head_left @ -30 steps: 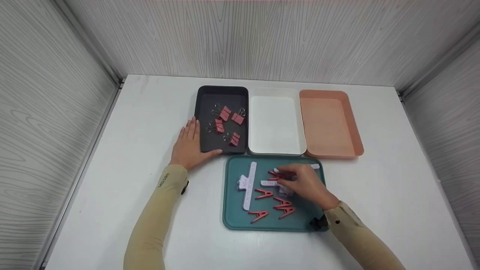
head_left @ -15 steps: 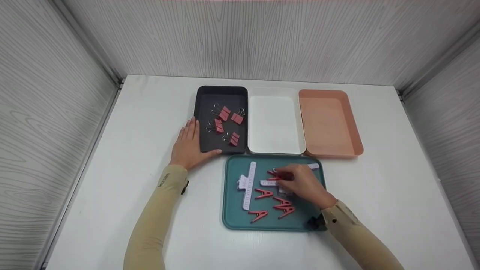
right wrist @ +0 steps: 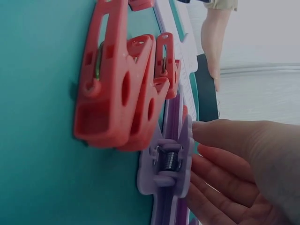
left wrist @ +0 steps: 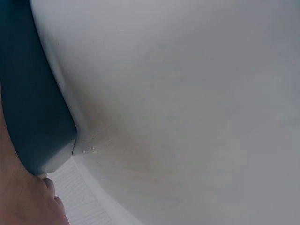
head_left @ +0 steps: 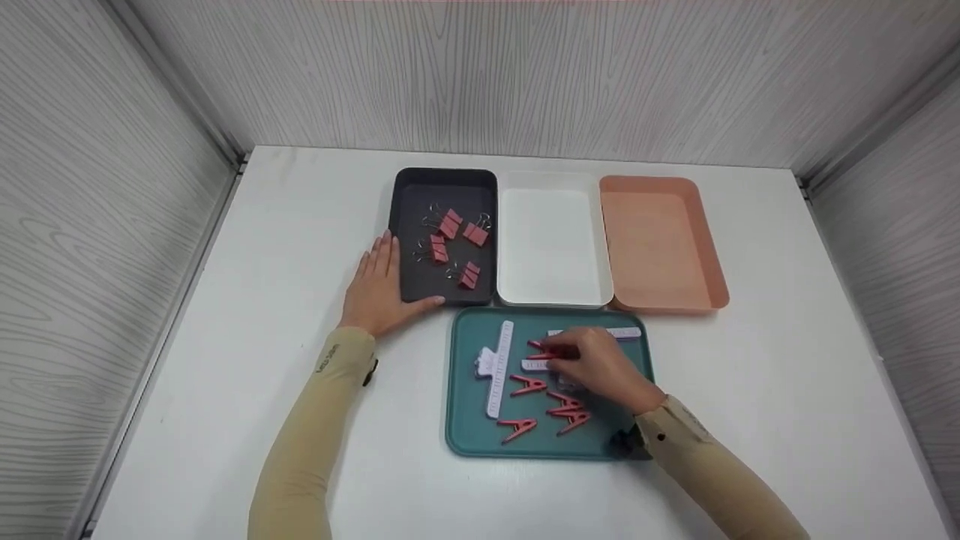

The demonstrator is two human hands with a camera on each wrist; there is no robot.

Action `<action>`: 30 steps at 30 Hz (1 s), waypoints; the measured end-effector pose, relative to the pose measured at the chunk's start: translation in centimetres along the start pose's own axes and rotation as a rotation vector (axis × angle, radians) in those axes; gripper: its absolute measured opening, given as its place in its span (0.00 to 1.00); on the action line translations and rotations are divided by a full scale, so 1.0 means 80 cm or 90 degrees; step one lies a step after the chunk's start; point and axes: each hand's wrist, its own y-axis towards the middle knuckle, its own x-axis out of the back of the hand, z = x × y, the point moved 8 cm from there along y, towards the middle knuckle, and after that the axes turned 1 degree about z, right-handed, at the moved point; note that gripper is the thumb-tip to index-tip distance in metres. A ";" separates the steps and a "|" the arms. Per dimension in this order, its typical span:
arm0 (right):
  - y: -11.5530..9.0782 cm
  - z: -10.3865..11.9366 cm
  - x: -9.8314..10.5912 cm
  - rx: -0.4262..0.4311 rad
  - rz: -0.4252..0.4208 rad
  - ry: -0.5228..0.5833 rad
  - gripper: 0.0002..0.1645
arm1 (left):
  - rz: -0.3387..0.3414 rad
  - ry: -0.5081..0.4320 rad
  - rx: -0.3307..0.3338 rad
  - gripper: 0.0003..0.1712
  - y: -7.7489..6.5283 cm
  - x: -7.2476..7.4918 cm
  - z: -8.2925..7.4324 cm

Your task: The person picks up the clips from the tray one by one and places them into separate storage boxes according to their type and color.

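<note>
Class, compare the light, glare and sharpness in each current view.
Head view: soft glare toward the front of the table, faint shadow beside the right sleeve; left wrist view: dim and hazy, left hand dull in one corner; right wrist view: bluish tint, red pegs large and fairly sharp.

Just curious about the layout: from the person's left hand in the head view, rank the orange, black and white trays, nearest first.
1. Black tray: against the left hand.
2. White tray: middle of the row.
3. Orange tray: right end.
</note>
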 end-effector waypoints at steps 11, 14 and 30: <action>0.011 0.002 -0.004 0.011 -0.011 -0.036 0.16 | 0.012 0.004 0.007 0.78 0.000 0.001 -0.001; 0.011 0.002 -0.005 0.008 -0.010 -0.034 0.16 | 0.012 0.002 0.005 0.78 0.001 0.002 -0.001; 0.012 0.004 -0.004 0.019 -0.021 -0.061 0.17 | 0.012 0.005 0.002 0.79 0.001 0.001 -0.001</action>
